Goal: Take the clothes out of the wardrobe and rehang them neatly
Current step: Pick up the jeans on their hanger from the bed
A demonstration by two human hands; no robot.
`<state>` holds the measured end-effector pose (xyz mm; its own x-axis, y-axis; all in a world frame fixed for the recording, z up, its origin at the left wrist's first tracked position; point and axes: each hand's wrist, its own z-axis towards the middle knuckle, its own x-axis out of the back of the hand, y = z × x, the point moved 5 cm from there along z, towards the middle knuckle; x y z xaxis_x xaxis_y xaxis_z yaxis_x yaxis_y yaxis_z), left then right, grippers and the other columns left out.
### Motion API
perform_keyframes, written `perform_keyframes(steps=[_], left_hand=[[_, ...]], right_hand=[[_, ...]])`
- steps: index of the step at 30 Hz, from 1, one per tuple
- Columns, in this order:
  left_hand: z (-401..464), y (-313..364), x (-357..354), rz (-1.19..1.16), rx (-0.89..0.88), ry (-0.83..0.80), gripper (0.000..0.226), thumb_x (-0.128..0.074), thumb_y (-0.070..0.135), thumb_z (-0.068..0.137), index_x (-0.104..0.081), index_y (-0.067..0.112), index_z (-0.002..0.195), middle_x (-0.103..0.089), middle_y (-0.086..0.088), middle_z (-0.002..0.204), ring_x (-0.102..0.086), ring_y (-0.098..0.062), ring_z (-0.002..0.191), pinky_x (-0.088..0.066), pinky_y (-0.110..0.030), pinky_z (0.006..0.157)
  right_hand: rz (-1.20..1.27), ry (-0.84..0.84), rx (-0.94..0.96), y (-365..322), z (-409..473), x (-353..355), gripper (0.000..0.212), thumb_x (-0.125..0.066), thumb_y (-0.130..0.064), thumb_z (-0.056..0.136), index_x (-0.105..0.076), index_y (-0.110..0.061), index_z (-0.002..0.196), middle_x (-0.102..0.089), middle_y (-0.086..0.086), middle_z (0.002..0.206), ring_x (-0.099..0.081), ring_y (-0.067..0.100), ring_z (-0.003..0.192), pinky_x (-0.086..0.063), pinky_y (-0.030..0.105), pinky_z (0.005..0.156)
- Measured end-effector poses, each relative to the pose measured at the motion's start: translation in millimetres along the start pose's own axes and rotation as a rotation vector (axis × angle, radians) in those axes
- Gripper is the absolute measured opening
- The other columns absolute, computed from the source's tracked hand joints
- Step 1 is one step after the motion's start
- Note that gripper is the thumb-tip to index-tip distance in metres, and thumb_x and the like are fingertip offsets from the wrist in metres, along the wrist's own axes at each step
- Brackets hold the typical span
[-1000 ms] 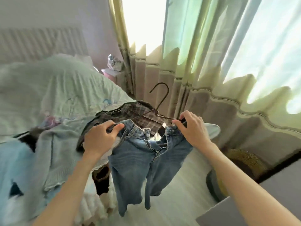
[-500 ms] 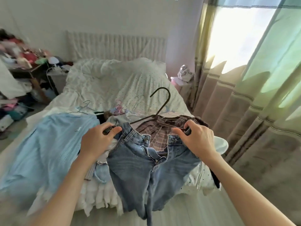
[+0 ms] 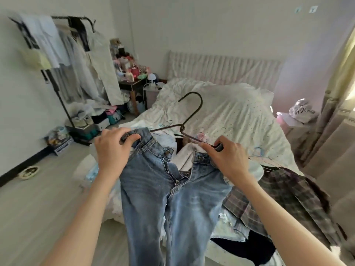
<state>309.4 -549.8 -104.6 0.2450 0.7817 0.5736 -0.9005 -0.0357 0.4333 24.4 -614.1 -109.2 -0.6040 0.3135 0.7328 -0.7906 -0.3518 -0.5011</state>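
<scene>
- The left hand (image 3: pixel 113 150) pinches one clip end of the dark metal clip hanger (image 3: pixel 189 120); the right hand (image 3: pixel 228 158) has its grip curled round the other end, by the waistband.
- The faded blue denim jeans (image 3: pixel 169 200) hang from that hanger between the hands, fly open, legs dropping toward the floor at the foot of the bed.
- A second ago the view faced the curtains; now it has swung left, bringing the black clothes rail (image 3: pixel 63 54) with pale garments into sight at the far left.
- That reads as the jeans being clipped up and about to go to the rail.
- A plaid garment (image 3: pixel 284 198) lies on the rumpled white bed (image 3: pixel 230 112), apparently awaiting its turn.
</scene>
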Motion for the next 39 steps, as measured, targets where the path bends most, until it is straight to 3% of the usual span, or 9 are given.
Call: perform_keyframes(steps=[8,11,14,16,20,23,26,33,39], left_hand=[[51,-83,49,0.163,0.147,0.262,0.026,-0.068,0.026,0.081,-0.068,0.006,0.097,-0.067,-0.014,0.092,-0.048,-0.037,0.092,-0.022,-0.037,0.083],[93,-109,52,0.182,0.114,0.315,0.025,-0.067,0.024,0.083,-0.067,0.004,0.097,-0.066,-0.015,0.094,-0.048,-0.036,0.096,-0.023,-0.042,0.097],[148,-132,45,0.176,0.056,0.361,0.025,-0.064,0.024,0.085,-0.065,0.003,0.099,-0.064,-0.016,0.095,-0.05,-0.037,0.1,-0.013,-0.041,0.108],[188,-145,37,0.177,0.022,0.384,0.026,-0.063,0.026,0.085,-0.065,0.004,0.098,-0.064,-0.015,0.094,-0.051,-0.036,0.1,-0.012,-0.042,0.109],[265,-160,12,0.173,-0.077,0.413,0.026,-0.064,0.029,0.083,-0.066,0.006,0.094,-0.064,-0.012,0.088,-0.046,-0.029,0.091,-0.031,-0.056,0.097],[315,-173,-15,0.144,-0.094,0.405,0.027,-0.064,0.03,0.083,-0.067,0.006,0.095,-0.064,-0.012,0.089,-0.049,-0.032,0.09,-0.03,-0.047,0.095],[353,-194,-54,0.136,-0.093,0.354,0.028,-0.064,0.034,0.084,-0.067,0.008,0.096,-0.065,-0.01,0.092,-0.05,-0.031,0.092,-0.024,-0.036,0.089],[407,-265,-197,0.13,-0.072,0.074,0.027,-0.06,0.041,0.086,-0.067,0.017,0.095,-0.065,0.0,0.098,-0.049,-0.023,0.097,-0.019,-0.03,0.076],[430,-331,-358,0.17,0.036,-0.311,0.033,-0.052,0.045,0.09,-0.064,0.018,0.105,-0.062,-0.002,0.111,-0.048,-0.025,0.11,-0.029,-0.037,0.087]], right_hand=[[0.269,-0.148,-0.006,-94,55,-87,0.05,-0.062,-0.063,0.074,-0.056,-0.014,0.066,-0.056,-0.002,0.058,-0.056,0.021,0.065,-0.037,0.03,0.057],[0.332,-0.163,-0.01,-127,90,-113,0.048,-0.063,-0.062,0.074,-0.055,-0.015,0.065,-0.055,-0.003,0.059,-0.054,0.018,0.065,-0.033,0.027,0.054],[0.386,-0.14,-0.011,-154,135,-134,0.051,-0.062,-0.064,0.073,-0.052,-0.015,0.062,-0.055,-0.004,0.059,-0.05,0.013,0.058,-0.032,0.023,0.052],[0.414,-0.119,-0.011,-169,167,-146,0.051,-0.063,-0.063,0.073,-0.048,-0.017,0.059,-0.051,-0.005,0.056,-0.047,0.01,0.056,-0.032,0.023,0.052],[0.435,-0.058,-0.043,-186,232,-168,0.048,-0.064,-0.061,0.073,-0.054,-0.016,0.062,-0.054,-0.006,0.058,-0.049,0.012,0.06,-0.033,0.027,0.053],[0.425,-0.012,-0.049,-192,279,-186,0.046,-0.064,-0.06,0.074,-0.056,-0.016,0.063,-0.053,-0.007,0.056,-0.048,0.008,0.058,-0.031,0.024,0.051],[0.367,0.006,-0.055,-189,321,-214,0.045,-0.062,-0.062,0.075,-0.053,-0.02,0.062,-0.054,-0.006,0.058,-0.051,0.013,0.06,-0.032,0.027,0.052],[0.203,-0.027,-0.108,-134,401,-335,0.054,-0.054,-0.067,0.077,-0.053,-0.013,0.071,-0.06,0.004,0.062,-0.056,0.024,0.062,-0.043,0.031,0.056],[0.124,-0.136,-0.231,-60,453,-461,0.052,-0.056,-0.062,0.08,-0.036,-0.018,0.061,-0.045,-0.002,0.054,-0.043,0.018,0.053,-0.032,0.029,0.049]])
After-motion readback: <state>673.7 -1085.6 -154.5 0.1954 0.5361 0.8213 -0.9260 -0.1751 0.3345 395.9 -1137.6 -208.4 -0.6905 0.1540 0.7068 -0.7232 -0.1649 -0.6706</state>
